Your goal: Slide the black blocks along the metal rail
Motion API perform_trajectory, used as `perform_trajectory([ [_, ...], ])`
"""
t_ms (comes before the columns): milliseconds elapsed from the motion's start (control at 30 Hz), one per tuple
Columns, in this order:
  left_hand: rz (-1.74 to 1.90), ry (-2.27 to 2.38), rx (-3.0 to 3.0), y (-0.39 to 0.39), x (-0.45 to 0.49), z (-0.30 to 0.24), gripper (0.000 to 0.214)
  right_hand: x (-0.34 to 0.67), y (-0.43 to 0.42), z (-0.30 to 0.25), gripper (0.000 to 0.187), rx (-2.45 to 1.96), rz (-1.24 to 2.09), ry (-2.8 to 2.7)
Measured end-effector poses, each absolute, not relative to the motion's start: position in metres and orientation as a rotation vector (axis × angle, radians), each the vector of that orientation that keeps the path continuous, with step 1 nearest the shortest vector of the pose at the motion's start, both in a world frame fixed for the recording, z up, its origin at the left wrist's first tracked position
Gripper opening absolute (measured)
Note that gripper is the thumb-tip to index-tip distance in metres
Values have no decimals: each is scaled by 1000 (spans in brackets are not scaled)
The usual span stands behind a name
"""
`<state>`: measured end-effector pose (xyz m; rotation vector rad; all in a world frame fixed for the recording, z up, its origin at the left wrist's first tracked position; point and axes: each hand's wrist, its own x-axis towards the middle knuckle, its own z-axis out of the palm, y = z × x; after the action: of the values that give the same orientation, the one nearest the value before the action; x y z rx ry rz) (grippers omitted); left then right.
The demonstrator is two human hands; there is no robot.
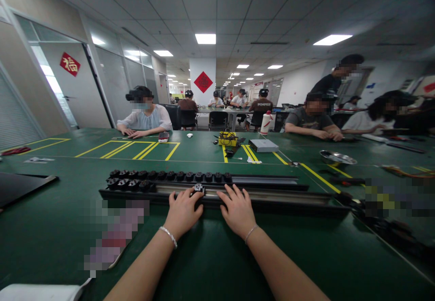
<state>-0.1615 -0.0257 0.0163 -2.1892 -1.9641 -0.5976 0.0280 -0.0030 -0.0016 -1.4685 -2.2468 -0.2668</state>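
A long black rail (272, 197) lies across the green table in front of me. My left hand (183, 210) rests on its near edge, fingers curled around a small black part (199, 188) sitting in the rail's channel. Just to the right, my right hand (236, 208) lies on the rail with its fingers spread flat, holding nothing. A row of similar small black parts (163, 176) is lined up along the rail's far side, with a few more (127, 184) at the left end.
A black tray (20, 187) lies at the left edge. A metal bowl (337, 158), a grey box (263, 145) and a yellow item (228, 139) sit farther back. Tools and cables (390, 228) lie at right. Several other people sit around the tables.
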Motion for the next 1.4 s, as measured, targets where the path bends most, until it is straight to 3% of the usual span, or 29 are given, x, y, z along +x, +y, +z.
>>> perform_trajectory([
  [1400, -568, -1947, -2197, -26, -161, 17, 36, 28, -3, -2, 44, -1469, -295, -2259],
])
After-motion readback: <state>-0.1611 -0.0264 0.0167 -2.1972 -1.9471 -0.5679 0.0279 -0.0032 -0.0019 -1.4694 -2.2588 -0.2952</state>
